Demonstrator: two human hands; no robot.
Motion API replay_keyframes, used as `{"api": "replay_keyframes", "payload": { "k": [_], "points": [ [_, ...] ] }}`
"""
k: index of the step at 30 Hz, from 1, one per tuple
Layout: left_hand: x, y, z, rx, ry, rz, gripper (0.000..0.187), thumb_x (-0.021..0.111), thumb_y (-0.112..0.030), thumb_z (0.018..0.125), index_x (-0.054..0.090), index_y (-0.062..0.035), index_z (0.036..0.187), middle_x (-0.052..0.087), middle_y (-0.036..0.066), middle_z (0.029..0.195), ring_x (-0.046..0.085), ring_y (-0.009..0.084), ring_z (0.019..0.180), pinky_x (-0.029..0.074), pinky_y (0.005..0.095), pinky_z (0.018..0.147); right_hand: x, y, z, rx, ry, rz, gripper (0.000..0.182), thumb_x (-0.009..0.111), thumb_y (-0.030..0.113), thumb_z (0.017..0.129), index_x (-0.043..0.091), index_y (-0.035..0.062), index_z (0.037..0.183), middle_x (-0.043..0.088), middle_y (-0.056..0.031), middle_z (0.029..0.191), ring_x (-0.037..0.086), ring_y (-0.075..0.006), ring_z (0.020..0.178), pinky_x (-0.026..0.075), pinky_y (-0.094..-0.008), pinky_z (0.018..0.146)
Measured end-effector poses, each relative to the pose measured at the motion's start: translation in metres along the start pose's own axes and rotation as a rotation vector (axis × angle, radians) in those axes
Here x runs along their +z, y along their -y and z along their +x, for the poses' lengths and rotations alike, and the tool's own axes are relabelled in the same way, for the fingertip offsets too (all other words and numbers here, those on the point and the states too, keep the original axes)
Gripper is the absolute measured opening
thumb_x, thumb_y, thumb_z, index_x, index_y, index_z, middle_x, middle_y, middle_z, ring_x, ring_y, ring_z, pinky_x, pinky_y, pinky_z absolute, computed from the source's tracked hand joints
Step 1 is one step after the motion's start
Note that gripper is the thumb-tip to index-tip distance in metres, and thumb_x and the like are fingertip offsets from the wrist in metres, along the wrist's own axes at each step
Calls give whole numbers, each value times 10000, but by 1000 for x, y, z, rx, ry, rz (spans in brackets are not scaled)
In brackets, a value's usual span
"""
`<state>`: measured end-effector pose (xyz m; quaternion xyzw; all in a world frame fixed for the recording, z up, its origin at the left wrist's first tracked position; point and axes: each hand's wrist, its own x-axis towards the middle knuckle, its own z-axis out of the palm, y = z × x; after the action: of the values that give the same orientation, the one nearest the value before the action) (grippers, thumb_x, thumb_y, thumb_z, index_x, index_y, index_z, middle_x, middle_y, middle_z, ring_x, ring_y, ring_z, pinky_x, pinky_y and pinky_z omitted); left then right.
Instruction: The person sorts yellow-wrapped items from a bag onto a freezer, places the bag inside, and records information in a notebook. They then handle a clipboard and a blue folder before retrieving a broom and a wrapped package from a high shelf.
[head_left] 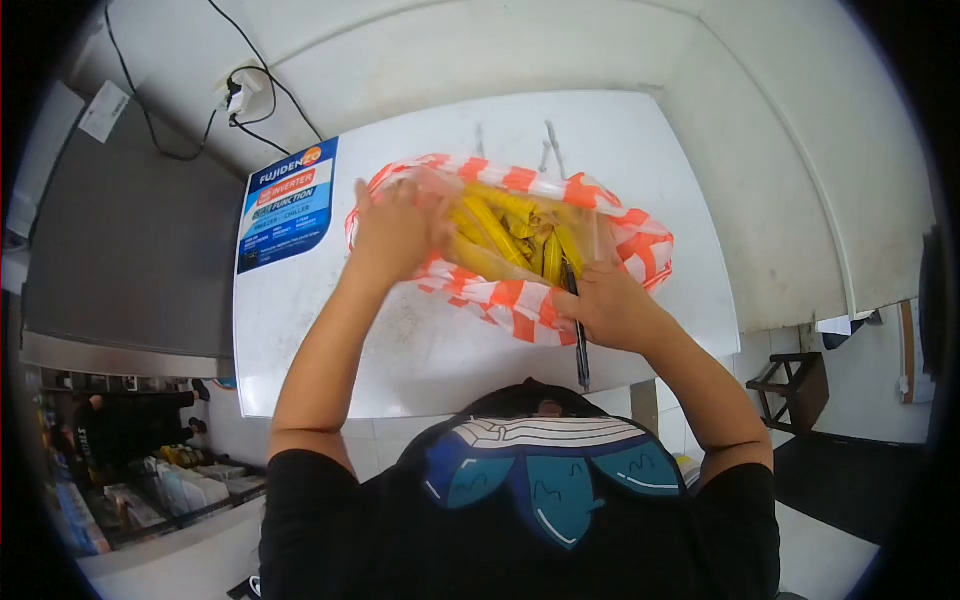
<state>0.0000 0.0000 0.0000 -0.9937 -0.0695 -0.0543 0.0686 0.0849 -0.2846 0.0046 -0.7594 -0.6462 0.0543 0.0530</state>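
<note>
A white freezer lid (pixel 420 340) fills the middle of the view, seen from above, with a blue sticker (pixel 288 205) near its far left corner. Behind it, a white wall (pixel 780 150) runs along the back and right, and a plug with black cables (pixel 240 100) sits in a socket above the sticker. To the left stands a grey cabinet (pixel 120 240), and below it a shelf of packaged goods (pixel 150 490) shows dimly (too small to read).

On the lid lies a red-and-white striped plastic bag (pixel 520 300), opened at the top. Inside it sits a clear inner bag holding a heap of yellow pieces (pixel 510 235); what exactly they are cannot be told from here.

The left hand (pixel 395 230) rests on the left side of the bag's mouth, fingers curled over the plastic and gripping it. The right hand (pixel 610 305) is closed on the near right edge of the bag, and a black pen (pixel 578 340) lies under or within that hand, its tip pointing back toward the person over the lid's near edge. Whether the fingers pinch the pen itself cannot be told.

At the bottom, the person's black shirt (pixel 520 530) with a blue-and-white print takes up the foreground.
</note>
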Motion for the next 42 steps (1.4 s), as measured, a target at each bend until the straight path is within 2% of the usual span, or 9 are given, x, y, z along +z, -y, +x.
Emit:
{"api": "replay_keyframes", "payload": {
  "k": [4, 10, 13, 16, 19, 25, 31, 34, 42],
  "points": [
    [-43, -25, -22, 483, 388, 22, 366, 521, -420, 847, 657, -120, 1007, 558, 66, 1173, 396, 240, 1231, 178, 617, 1011, -5, 10, 6, -119, -167, 41, 147, 607, 162, 701, 510, 118, 801, 566, -69, 681, 548, -246, 794, 385, -374, 663],
    [-77, -4, -55, 256, 667, -73, 226, 592, -286, 818, 669, -101, 924, 617, 72, 999, 460, 255, 1142, 169, 601, 1026, -21, 15, -11, -194, -208, 67, 147, 615, 145, 685, 514, 142, 792, 570, -32, 753, 553, -218, 793, 383, -349, 657],
    [-82, -14, -46, 333, -91, -166, 178, 614, -198, 802, 638, -97, 947, 619, 105, 936, 489, 255, 1104, 256, 528, 1021, -21, 13, -7, -171, -202, 103, 152, 610, 131, 679, 520, 145, 800, 566, -25, 743, 558, -206, 755, 382, -341, 643],
    [-76, -29, -15, 79, 245, -649, 172, 618, -136, 783, 609, -80, 945, 603, 122, 966, 511, 238, 1084, 359, 425, 962, -23, 16, -2, -130, -148, 101, 154, 604, 120, 675, 525, 144, 806, 549, -24, 702, 559, -196, 717, 377, -341, 624],
    [-36, -27, 8, 123, 320, -474, 170, 607, -120, 763, 598, -72, 926, 575, 107, 1012, 529, 240, 1032, 414, 366, 873, -25, 19, -1, -117, -142, 80, 157, 603, 117, 670, 527, 141, 805, 525, -30, 661, 554, -201, 697, 371, -352, 615],
    [9, -60, 22, 660, -112, 182, 259, 527, -196, 789, 586, -107, 1025, 543, 56, 1050, 515, 225, 1028, 410, 379, 863, -24, 23, -5, -110, -189, 65, 165, 608, 105, 652, 523, 134, 791, 511, -33, 656, 533, -208, 693, 356, -346, 632],
    [24, -72, 17, 706, -212, 445, 275, 525, -232, 804, 591, -131, 1052, 540, 22, 946, 496, 205, 994, 331, 427, 942, -21, 26, -6, -89, -210, 51, 134, 602, 127, 676, 522, 132, 783, 513, -41, 660, 533, -204, 705, 362, -348, 643],
    [35, -67, 18, 635, 26, 193, 313, 534, -273, 805, 587, -122, 1073, 544, 48, 979, 476, 239, 1035, 291, 482, 958, -21, 27, -10, -75, -221, 61, 136, 604, 129, 681, 524, 133, 791, 513, -43, 666, 535, -204, 721, 369, -350, 649],
    [-4, -16, -26, 244, -517, -656, 697, 793, -222, 497, 509, -91, 1120, 513, 103, 1200, 424, 308, 1148, 306, 451, 959, -18, 28, -16, -32, -250, 89, 161, 609, 111, 668, 529, 128, 807, 539, -43, 700, 545, -220, 770, 380, -356, 644]
  ]
}}
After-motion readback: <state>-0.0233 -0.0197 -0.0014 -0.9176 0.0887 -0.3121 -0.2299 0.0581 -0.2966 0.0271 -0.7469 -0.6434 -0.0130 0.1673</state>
